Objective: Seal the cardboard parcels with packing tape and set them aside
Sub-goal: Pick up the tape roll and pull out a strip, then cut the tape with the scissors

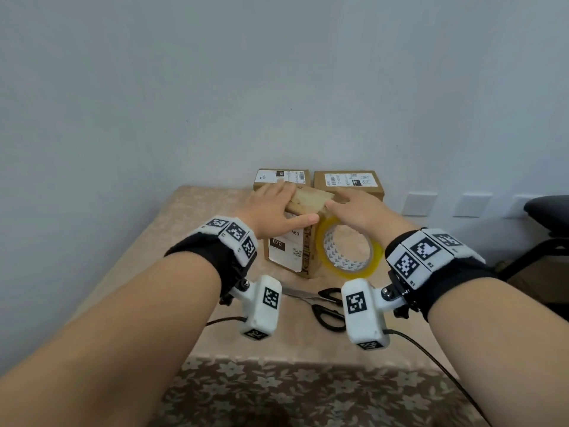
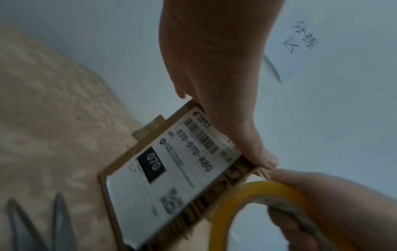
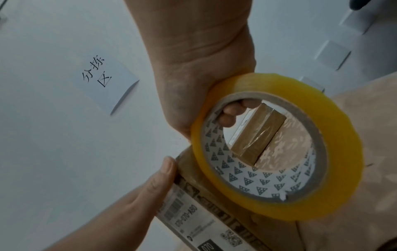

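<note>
Cardboard parcel (image 1: 291, 245) with a 070 label stands on our beige tablecloth (image 1: 191, 241), in front of two other parcels (image 1: 349, 183). Our left hand (image 1: 274, 208) lies flat on its top, fingers straight. Our right hand (image 1: 360, 211) grips the yellow packing-tape roll (image 1: 349, 251) beside it. Scissors (image 1: 323, 303) lie nearer us.

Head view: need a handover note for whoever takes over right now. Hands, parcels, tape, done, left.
Left hand: flat on top of the near parcel, holding it down.
Right hand: fingers hooked through the tape roll, held against the parcel's right side.
Two other parcels stand at the back by the wall; one shows tape along its seam.
Scissors lie on the table, in front of the parcel.
Done: cannot tell how much tape is on the near parcel.
Left: finish taping, cut, set aside.
</note>
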### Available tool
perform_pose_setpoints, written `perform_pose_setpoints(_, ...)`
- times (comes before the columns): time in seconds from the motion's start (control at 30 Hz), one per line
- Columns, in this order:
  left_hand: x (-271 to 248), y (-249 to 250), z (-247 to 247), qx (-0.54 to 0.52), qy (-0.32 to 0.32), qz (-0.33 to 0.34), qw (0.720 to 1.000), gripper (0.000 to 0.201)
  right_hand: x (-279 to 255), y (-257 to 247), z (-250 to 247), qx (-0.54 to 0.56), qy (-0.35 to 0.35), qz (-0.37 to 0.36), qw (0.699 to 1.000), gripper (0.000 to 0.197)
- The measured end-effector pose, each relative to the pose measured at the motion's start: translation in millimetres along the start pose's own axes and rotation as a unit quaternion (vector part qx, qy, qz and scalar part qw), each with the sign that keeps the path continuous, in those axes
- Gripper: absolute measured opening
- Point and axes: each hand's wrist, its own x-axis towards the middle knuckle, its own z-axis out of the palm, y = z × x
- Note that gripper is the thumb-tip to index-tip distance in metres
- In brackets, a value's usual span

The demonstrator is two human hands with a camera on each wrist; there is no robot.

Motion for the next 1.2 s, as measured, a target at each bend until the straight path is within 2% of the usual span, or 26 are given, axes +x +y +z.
perform_pose_setpoints(0.1,-11.4,11.8,8.3,-0.056,0.049,-0.086,0.993,0.1,-2.6,3.6,-1.0,0.041,-0.004,0.006,0.999,0.052)
perform_pose_setpoints(0.17,-18.7,18.6,16.6,-0.125,0.102,-0.101,0.982,0.094,-7.1,3.0,-0.2,0.075,0.007,0.009,0.997,0.045)
perform_pose_setpoints(0.23,-23.6,21.6,24.1,-0.202,0.129,-0.091,0.967,0.088,-13.1,1.1,3.7,0.095,0.031,0.012,0.995,0.043)
perform_pose_setpoints(0.33,-28.4,17.9,24.7,-0.246,0.126,-0.062,0.959,0.084,-23.0,-2.1,16.3,0.178,0.07,0.026,0.981,0.047)
perform_pose_setpoints(0.47,-35.4,3.3,17.4,-0.237,0.147,-0.024,0.96,0.068,-39.3,-6.9,38.2,0.342,0.067,0.041,0.937,0.039)
perform_pose_setpoints(0.53,-39.3,0.4,23.9,-0.222,0.19,-0.017,0.956,0.059,-45.4,-10.0,50.7,0.407,0.054,0.045,0.911,0.041)
perform_pose_setpoints(0.57,-43.0,1.0,29.4,-0.238,0.218,-0.024,0.946,0.054,-47.0,-12.0,56.7,0.43,0.045,0.048,0.9,0.043)
perform_pose_setpoints(0.63,-52.5,4.7,41.3,-0.336,0.243,-0.054,0.908,0.04,-46.8,-15.9,66.5,0.467,0.026,0.058,0.882,0.048)
perform_pose_setpoints(0.7,-59.8,7.9,45.3,-0.449,0.214,-0.071,0.865,0.031,-42.8,-18.1,72.7,0.497,0.014,0.062,0.865,0.048)
perform_pose_setpoints(0.73,-60.8,7.4,44.9,-0.478,0.193,-0.074,0.854,0.031,-40.3,-18.0,74.9,0.503,0.011,0.062,0.862,0.048)
perform_pose_setpoints(0.8,-59.9,5.4,40.9,-0.491,0.156,-0.075,0.854,0.039,-37.1,-16.7,77.8,0.492,0.005,0.053,0.869,0.049)
perform_pose_setpoints(0.87,-56.9,5.6,40.5,-0.509,0.123,-0.085,0.848,0.048,-36.9,-15.0,77.4,0.455,-0.002,0.045,0.889,0.05)
perform_pose_setpoints(0.97,-55.8,8.8,43.8,-0.563,0.098,-0.1,0.815,0.057,-37.8,-11.4,73.0,0.409,-0.015,0.03,0.912,0.054)
perform_pose_setpoints(1.1,-51.2,9.4,44.6,-0.618,0.115,-0.139,0.766,0.061,-43.3,-8.2,65.3,0.369,-0.058,0.002,0.927,0.053)
perform_pose_setpoints(1.13,-50.5,9.2,45.7,-0.613,0.126,-0.144,0.767,0.056,-45.1,-7.1,63.3,0.353,-0.061,0.002,0.934,0.052)
perform_pose_setpoints(1.2,-51.6,9.7,47.6,-0.57,0.147,-0.143,0.796,0.046,-51.4,-4.0,58.5,0.31,-0.047,0.01,0.95,0.046)
